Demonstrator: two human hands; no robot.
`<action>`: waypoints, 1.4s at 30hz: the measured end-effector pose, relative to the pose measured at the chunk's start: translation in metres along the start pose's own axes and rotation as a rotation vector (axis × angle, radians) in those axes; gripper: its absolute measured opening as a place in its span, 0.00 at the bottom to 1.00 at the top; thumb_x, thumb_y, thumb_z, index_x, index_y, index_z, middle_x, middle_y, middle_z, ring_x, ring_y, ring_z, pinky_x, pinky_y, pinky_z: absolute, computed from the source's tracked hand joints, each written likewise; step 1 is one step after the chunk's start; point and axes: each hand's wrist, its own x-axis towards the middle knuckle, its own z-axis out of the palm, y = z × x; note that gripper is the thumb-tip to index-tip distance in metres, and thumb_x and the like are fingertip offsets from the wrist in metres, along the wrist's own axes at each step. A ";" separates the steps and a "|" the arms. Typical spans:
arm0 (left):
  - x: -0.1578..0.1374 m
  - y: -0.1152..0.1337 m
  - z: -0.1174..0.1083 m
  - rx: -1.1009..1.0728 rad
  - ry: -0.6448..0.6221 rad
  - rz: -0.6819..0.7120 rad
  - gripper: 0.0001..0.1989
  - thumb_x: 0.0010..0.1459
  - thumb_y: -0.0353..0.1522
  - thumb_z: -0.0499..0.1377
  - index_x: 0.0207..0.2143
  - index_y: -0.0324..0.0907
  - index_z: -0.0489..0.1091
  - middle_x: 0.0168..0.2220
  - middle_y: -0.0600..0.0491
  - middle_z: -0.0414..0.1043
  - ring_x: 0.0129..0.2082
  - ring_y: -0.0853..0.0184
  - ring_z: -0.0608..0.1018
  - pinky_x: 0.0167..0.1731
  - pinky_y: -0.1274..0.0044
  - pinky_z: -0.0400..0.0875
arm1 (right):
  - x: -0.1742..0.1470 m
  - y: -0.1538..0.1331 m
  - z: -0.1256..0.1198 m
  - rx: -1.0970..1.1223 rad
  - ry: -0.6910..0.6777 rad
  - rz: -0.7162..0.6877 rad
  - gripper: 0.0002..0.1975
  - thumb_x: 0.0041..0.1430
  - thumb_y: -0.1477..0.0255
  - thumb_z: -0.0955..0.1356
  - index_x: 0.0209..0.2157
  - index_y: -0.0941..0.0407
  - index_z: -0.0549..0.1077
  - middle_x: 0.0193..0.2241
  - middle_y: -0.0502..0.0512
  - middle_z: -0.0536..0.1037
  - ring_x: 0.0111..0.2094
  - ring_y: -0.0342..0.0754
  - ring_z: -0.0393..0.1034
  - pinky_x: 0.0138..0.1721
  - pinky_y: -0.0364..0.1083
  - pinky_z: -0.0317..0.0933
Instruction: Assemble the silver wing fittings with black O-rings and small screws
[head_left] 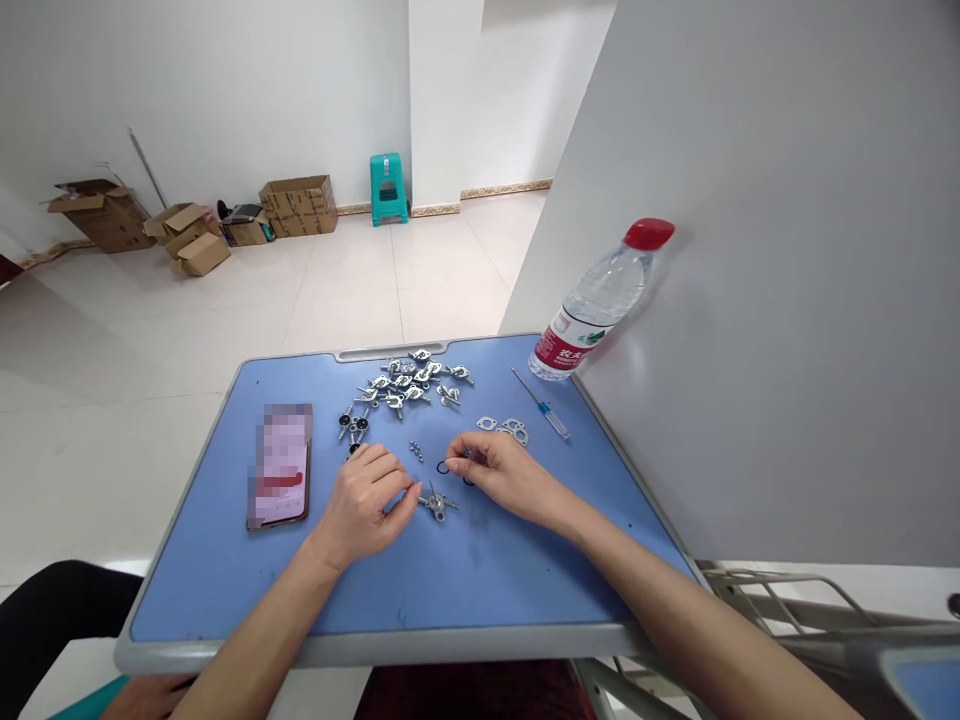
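Observation:
My left hand (371, 500) has its fingers closed, thumb and forefinger at the near end of a small metal valve (436, 504) with thin stems. My right hand (506, 475) pinches at the edge of a thin black rubber ring (442, 467); part of another dark ring shows beneath its fingers. Between the hands lie several tiny screws (416, 451). Flat metal gaskets (514, 430) rest just beyond my right hand. A pile of similar silver valves (409, 380) spreads across the far part of the table, and a few with black discs (353, 423) lie beyond my left hand.
The blue table (202, 560) also carries a phone (281, 465) at left and a screwdriver (551, 415) at right. A water bottle (596, 310) stands at the far right corner, beside a grey panel (787, 300). Cardboard boxes (300, 207) and a green stool (388, 190) stand by the wall.

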 end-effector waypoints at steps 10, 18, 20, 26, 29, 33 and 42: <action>0.006 0.010 0.000 -0.357 -0.068 -0.200 0.13 0.65 0.32 0.51 0.26 0.41 0.64 0.24 0.54 0.66 0.28 0.67 0.67 0.34 0.73 0.63 | -0.008 -0.017 0.010 0.188 -0.054 -0.014 0.12 0.58 0.64 0.65 0.27 0.57 0.71 0.21 0.47 0.67 0.22 0.40 0.55 0.24 0.41 0.51; 0.007 0.007 -0.004 -0.713 -0.100 -0.460 0.13 0.60 0.31 0.53 0.22 0.40 0.67 0.23 0.54 0.66 0.28 0.68 0.67 0.32 0.76 0.61 | -0.012 -0.003 0.017 -0.435 0.220 -0.744 0.09 0.62 0.81 0.60 0.38 0.57 0.68 0.33 0.54 0.74 0.25 0.40 0.62 0.23 0.41 0.52; 0.006 0.005 -0.005 -0.784 -0.122 -0.504 0.14 0.59 0.31 0.53 0.21 0.40 0.67 0.23 0.55 0.64 0.28 0.68 0.67 0.31 0.76 0.60 | -0.012 -0.002 0.017 -0.567 0.292 -0.852 0.12 0.59 0.85 0.58 0.38 0.57 0.68 0.32 0.53 0.74 0.23 0.40 0.62 0.21 0.41 0.50; 0.004 0.002 -0.002 -0.934 -0.209 -0.595 0.15 0.58 0.34 0.53 0.19 0.40 0.65 0.22 0.55 0.63 0.26 0.69 0.65 0.29 0.76 0.60 | -0.016 -0.013 0.013 -0.788 0.432 -1.033 0.13 0.61 0.84 0.58 0.38 0.58 0.70 0.27 0.51 0.75 0.18 0.39 0.55 0.20 0.42 0.50; 0.004 0.001 -0.001 -0.997 -0.246 -0.615 0.16 0.57 0.37 0.54 0.19 0.40 0.64 0.22 0.55 0.63 0.25 0.69 0.65 0.28 0.76 0.60 | -0.018 -0.017 0.012 -0.855 0.411 -1.131 0.13 0.63 0.81 0.57 0.38 0.59 0.71 0.24 0.51 0.75 0.17 0.40 0.54 0.19 0.43 0.52; 0.005 0.003 -0.004 -0.897 -0.242 -0.581 0.18 0.61 0.39 0.51 0.20 0.41 0.64 0.23 0.54 0.63 0.26 0.68 0.66 0.29 0.75 0.61 | -0.016 -0.011 0.013 -0.712 0.399 -1.036 0.12 0.63 0.81 0.58 0.38 0.58 0.70 0.26 0.52 0.75 0.19 0.40 0.58 0.20 0.41 0.53; 0.001 0.015 0.000 -0.226 -0.287 -0.406 0.12 0.50 0.33 0.64 0.33 0.44 0.62 0.34 0.55 0.67 0.37 0.63 0.68 0.42 0.69 0.62 | 0.000 0.017 0.004 -0.393 0.160 -0.713 0.07 0.61 0.80 0.62 0.35 0.57 0.71 0.30 0.54 0.75 0.25 0.41 0.66 0.24 0.39 0.56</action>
